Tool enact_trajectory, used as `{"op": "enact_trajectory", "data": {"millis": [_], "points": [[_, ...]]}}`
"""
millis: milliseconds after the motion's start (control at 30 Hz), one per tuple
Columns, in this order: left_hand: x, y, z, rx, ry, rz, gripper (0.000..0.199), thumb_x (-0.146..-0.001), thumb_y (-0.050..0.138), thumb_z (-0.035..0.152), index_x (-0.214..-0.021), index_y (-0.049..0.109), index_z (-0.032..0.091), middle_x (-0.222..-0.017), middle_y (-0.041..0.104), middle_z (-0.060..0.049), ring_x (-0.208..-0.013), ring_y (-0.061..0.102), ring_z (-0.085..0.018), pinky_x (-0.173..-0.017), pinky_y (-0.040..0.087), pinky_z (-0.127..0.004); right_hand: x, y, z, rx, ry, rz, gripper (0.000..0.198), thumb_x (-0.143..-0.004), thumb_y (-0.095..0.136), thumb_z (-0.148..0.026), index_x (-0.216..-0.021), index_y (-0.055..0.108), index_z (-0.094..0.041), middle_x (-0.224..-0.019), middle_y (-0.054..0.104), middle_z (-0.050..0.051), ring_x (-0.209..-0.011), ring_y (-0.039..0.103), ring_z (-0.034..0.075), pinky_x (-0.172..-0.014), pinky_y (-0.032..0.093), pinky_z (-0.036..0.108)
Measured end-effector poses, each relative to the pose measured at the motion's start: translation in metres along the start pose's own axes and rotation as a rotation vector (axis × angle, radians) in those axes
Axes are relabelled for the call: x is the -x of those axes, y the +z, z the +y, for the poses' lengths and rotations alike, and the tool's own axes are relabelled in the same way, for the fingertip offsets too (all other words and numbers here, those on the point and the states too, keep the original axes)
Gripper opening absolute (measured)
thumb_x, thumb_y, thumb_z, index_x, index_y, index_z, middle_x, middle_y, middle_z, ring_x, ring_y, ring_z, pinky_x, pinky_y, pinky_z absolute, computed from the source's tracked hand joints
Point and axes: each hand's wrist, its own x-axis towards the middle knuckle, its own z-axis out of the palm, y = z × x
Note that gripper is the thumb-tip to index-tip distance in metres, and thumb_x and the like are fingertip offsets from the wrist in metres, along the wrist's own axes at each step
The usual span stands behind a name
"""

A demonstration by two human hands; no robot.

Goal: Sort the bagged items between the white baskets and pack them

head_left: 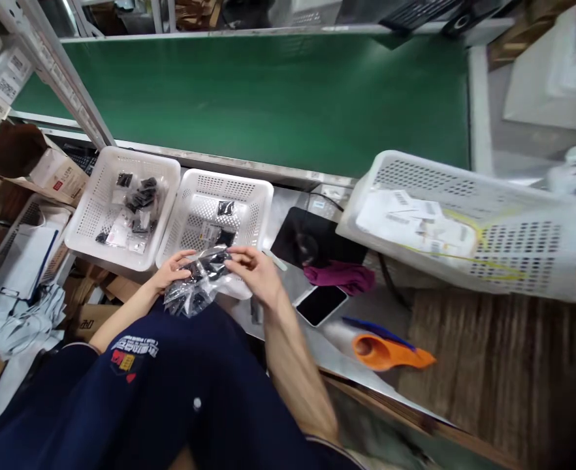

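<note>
Between my two hands is a clear plastic bag (190, 297) with dark items inside, held in front of my chest. My left hand (171, 271) grips its left side with bent fingers. At the bag's upper right, my right hand (256, 271) pinches the plastic between thumb and fingers. Just beyond the bag stands a white perforated basket (263, 196), its near rim partly hidden by my hands. A few small black packets (226, 207) lie in it. To its left, a second white basket (168, 163) contains several bagged black pieces (144, 196).
A green conveyor belt (268, 98) runs behind the baskets. Rightward lie a black mouse pad (288, 235), a purple cloth (341, 277), a phone (321, 305) and an orange roll (381, 352). A long white basket (464, 179) holds labelled white packets. Stacked cardboard (488, 365) stands at the right.
</note>
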Motion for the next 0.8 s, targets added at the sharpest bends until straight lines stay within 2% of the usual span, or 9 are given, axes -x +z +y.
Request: {"op": "enact_trajectory", "data": {"millis": [167,233,333,400,467,533,600,667,800], "points": [[0.004,0.000,0.003,-0.036,-0.056,-0.041,0.086,-0.066,0.109,0.040,-0.142,0.074,0.021,-0.114,0.080,-0.009,-0.098,0.077,-0.024,-0.093,0.057,-0.034,0.028,0.014,0.019,-0.049,0.179,-0.147,0.059,-0.077,0.086,-0.066,-0.112,0.065,-0.023,-0.082,0.071,0.004,-0.066,0.064,0.021,-0.059,0.052,0.033],[0.003,-0.001,0.002,-0.030,-0.079,-0.065,0.087,-0.065,0.109,0.041,-0.142,0.074,0.022,-0.116,0.081,-0.011,-0.100,0.078,-0.025,-0.094,0.058,-0.035,0.023,0.004,0.018,-0.038,0.135,-0.091,0.060,-0.078,0.085,-0.066,-0.115,0.065,-0.024,-0.077,0.068,0.001,-0.064,0.062,0.021,-0.058,0.051,0.033],[0.000,-0.002,0.000,-0.034,-0.097,-0.083,0.085,-0.065,0.109,0.042,-0.140,0.075,0.022,-0.118,0.081,-0.012,-0.104,0.078,-0.027,-0.097,0.059,-0.037,0.000,-0.021,0.011,0.095,-0.046,0.198,0.061,-0.086,0.078,-0.067,-0.126,0.066,-0.023,-0.090,0.071,0.007,-0.081,0.071,0.027,-0.074,0.062,0.042],[-0.002,-0.002,0.000,-0.034,-0.087,-0.075,0.083,-0.066,0.108,0.043,-0.139,0.075,0.021,-0.117,0.081,-0.012,-0.105,0.078,-0.027,-0.097,0.059,-0.037,-0.013,-0.034,0.006,0.262,-0.129,0.369,0.071,-0.090,0.074,-0.067,-0.142,0.061,-0.020,-0.116,0.075,0.017,-0.105,0.074,0.034,-0.093,0.064,0.053],[-0.004,-0.002,-0.001,-0.023,-0.075,-0.058,0.082,-0.067,0.108,0.045,-0.139,0.075,0.021,-0.117,0.081,-0.012,-0.104,0.079,-0.027,-0.096,0.060,-0.037,-0.018,-0.036,0.003,0.443,-0.215,0.387,0.081,-0.092,0.074,-0.063,-0.156,0.055,-0.019,-0.150,0.065,0.024,-0.137,0.065,0.042,-0.113,0.057,0.064],[-0.003,-0.001,0.000,-0.010,-0.076,-0.048,0.084,-0.069,0.107,0.045,-0.142,0.073,0.022,-0.123,0.081,-0.013,-0.105,0.079,-0.027,-0.098,0.061,-0.039,-0.012,-0.026,0.005,0.500,-0.297,0.152,0.078,-0.095,0.073,-0.056,-0.162,0.054,-0.023,-0.167,0.054,0.021,-0.149,0.057,0.041,-0.122,0.051,0.066],[-0.002,0.002,0.003,-0.002,-0.081,-0.055,0.085,-0.072,0.106,0.044,-0.146,0.071,0.023,-0.131,0.079,-0.015,-0.112,0.079,-0.030,-0.104,0.060,-0.042,0.000,-0.007,0.010,0.396,-0.298,-0.231,0.067,-0.098,0.070,-0.047,-0.161,0.059,-0.029,-0.168,0.054,0.017,-0.138,0.067,0.037,-0.113,0.061,0.059],[0.001,0.005,0.007,-0.004,-0.071,-0.065,0.083,-0.073,0.105,0.041,-0.147,0.070,0.023,-0.141,0.076,-0.015,-0.126,0.075,-0.033,-0.113,0.056,-0.045,0.012,0.013,0.017,0.311,-0.256,-0.470,0.060,-0.096,0.069,-0.035,-0.156,0.067,-0.030,-0.164,0.058,0.016,-0.128,0.072,0.033,-0.101,0.067,0.051],[0.003,0.015,0.012,-0.024,-0.077,-0.082,0.073,-0.072,0.106,0.038,-0.136,0.076,0.020,-0.143,0.075,-0.015,-0.140,0.066,-0.037,-0.121,0.049,-0.047,0.019,0.033,0.024,0.404,-0.313,-0.407,0.047,-0.087,0.066,-0.016,-0.130,0.082,-0.027,-0.146,0.070,0.014,-0.134,0.070,0.034,-0.112,0.062,0.056]]}}
